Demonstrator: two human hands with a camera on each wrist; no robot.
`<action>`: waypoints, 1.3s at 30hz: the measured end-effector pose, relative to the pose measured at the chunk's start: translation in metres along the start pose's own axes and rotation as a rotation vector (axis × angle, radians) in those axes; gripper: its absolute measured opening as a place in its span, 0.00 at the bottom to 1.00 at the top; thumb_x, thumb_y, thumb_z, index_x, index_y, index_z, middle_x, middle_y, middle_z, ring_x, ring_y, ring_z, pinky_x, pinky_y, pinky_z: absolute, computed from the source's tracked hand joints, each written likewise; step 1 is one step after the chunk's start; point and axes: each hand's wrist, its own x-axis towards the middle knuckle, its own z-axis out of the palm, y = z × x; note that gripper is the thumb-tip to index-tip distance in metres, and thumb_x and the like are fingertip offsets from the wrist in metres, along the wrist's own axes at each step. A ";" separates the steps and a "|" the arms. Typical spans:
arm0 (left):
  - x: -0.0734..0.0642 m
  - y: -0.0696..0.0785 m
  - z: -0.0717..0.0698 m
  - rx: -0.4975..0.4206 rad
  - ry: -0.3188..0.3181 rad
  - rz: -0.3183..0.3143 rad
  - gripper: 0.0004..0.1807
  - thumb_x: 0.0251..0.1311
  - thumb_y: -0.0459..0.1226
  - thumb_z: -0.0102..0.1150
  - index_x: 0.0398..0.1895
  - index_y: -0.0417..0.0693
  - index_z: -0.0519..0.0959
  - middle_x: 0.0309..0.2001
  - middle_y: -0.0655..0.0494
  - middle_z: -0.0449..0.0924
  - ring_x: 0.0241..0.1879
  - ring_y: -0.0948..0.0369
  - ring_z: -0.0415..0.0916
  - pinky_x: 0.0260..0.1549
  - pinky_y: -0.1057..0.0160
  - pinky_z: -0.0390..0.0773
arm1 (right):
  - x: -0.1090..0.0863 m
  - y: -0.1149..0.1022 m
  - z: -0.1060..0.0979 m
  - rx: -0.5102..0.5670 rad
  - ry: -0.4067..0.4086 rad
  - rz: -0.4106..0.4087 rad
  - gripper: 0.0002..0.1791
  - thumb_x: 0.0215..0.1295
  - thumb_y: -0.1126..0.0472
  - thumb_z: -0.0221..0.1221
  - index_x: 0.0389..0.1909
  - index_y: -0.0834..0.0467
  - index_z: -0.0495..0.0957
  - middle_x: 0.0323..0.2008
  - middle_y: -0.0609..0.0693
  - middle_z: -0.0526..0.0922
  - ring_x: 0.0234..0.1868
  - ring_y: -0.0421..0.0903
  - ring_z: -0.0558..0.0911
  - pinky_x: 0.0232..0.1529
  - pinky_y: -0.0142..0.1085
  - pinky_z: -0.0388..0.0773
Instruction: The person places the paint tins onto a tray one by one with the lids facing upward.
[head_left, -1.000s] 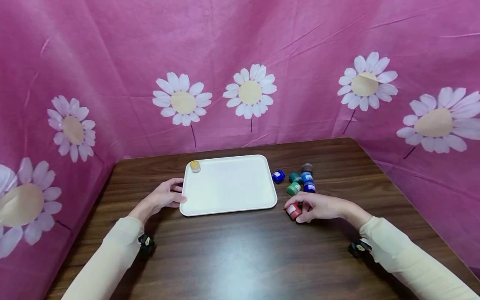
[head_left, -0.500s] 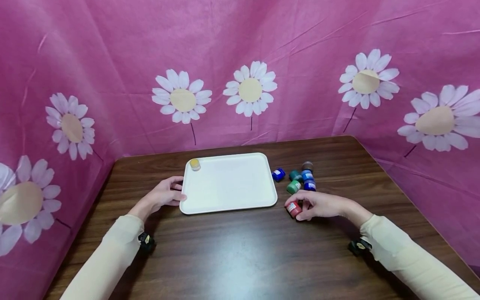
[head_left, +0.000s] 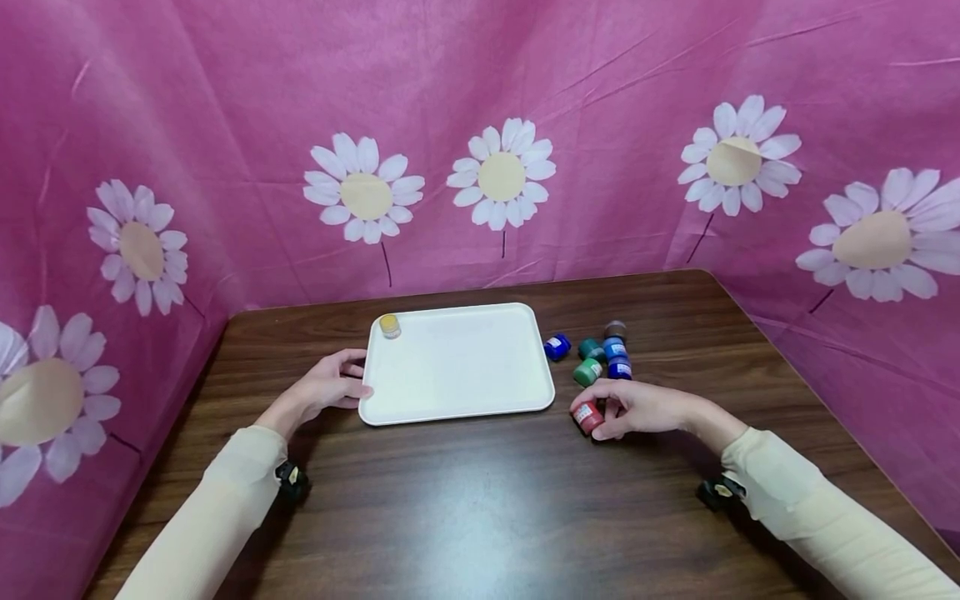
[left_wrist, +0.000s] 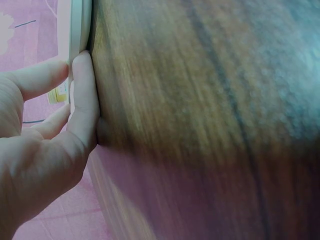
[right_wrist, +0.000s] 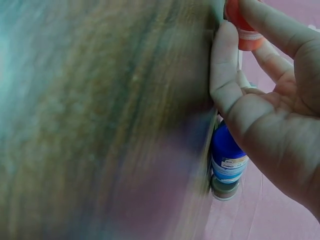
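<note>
A white tray (head_left: 461,364) lies on the table. My left hand (head_left: 330,383) is at its left side, thumb on the rim; in the left wrist view the thumb and fingers (left_wrist: 85,95) pinch the tray's edge (left_wrist: 75,30). A small paint jar with a yellow lid (head_left: 390,326) stands in the tray's far left corner. Right of the tray, my right hand (head_left: 637,407) holds a tilted red paint jar (head_left: 587,416) between thumb and fingers, close over the table. The right wrist view shows the red jar (right_wrist: 245,30) at the fingertips, its far end cut off by the frame.
Beyond my right hand lie several paint jars: a green one (head_left: 587,372), a dark green one (head_left: 591,349), blue ones (head_left: 618,367) and a brown one (head_left: 615,330). Another blue jar (head_left: 557,347) lies beside the tray's right edge. A pink flowered curtain (head_left: 450,75) surrounds the table (head_left: 480,500).
The head view tilts slightly, so the scene sits a little higher in frame. Both hands keep their places on the tray and the red jar.
</note>
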 end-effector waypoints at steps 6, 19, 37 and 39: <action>-0.001 0.003 0.000 0.010 -0.002 -0.003 0.44 0.62 0.26 0.64 0.78 0.35 0.53 0.59 0.34 0.65 0.45 0.55 0.77 0.45 0.56 0.85 | 0.001 -0.002 -0.001 0.022 -0.031 -0.014 0.25 0.67 0.57 0.68 0.64 0.53 0.76 0.42 0.51 0.82 0.29 0.44 0.79 0.28 0.35 0.78; -0.002 0.004 0.002 0.023 0.002 -0.010 0.44 0.62 0.26 0.65 0.78 0.35 0.52 0.60 0.34 0.65 0.45 0.55 0.77 0.45 0.57 0.84 | 0.003 -0.018 -0.002 0.076 -0.054 0.004 0.27 0.69 0.57 0.66 0.66 0.57 0.72 0.46 0.54 0.80 0.35 0.52 0.81 0.34 0.39 0.81; -0.003 0.003 0.002 0.028 0.001 -0.018 0.45 0.62 0.27 0.66 0.78 0.36 0.52 0.60 0.34 0.65 0.45 0.55 0.77 0.44 0.57 0.84 | 0.013 -0.033 -0.006 0.039 -0.052 -0.054 0.24 0.67 0.57 0.67 0.61 0.58 0.76 0.44 0.52 0.82 0.36 0.57 0.83 0.35 0.41 0.82; -0.003 0.003 0.001 0.030 0.005 -0.016 0.45 0.62 0.27 0.66 0.78 0.36 0.52 0.60 0.34 0.65 0.45 0.55 0.77 0.44 0.57 0.85 | 0.014 -0.037 -0.006 0.051 -0.051 -0.041 0.24 0.67 0.56 0.68 0.61 0.57 0.76 0.45 0.52 0.82 0.38 0.57 0.83 0.37 0.42 0.82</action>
